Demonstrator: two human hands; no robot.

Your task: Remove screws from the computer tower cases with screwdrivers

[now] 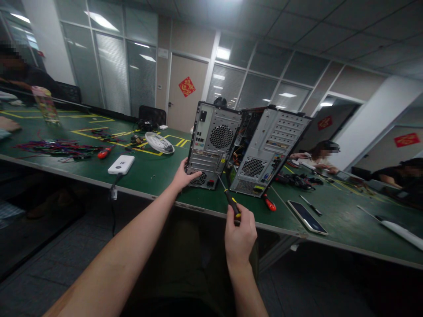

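Note:
Two computer cases stand upright side by side on the green table, their rear panels facing me. My left hand (185, 176) is against the lower left edge of the left case (211, 127), thumb stretched across its back and the other fingers partly hidden at its side. In my right hand (242, 229) is a black and yellow screwdriver (231, 200), gripped by the end of its handle. Its shaft points up to the lower right corner of the left case. The right case (264, 149) stands just beyond, untouched.
On the green table (165, 176) lie a white power bank (121, 164), a white dish (159, 143), cables (62, 149) and a red-handled tool (104, 153) at left. A phone (307, 217) and another red-handled tool (270, 203) lie right. People sit at both sides.

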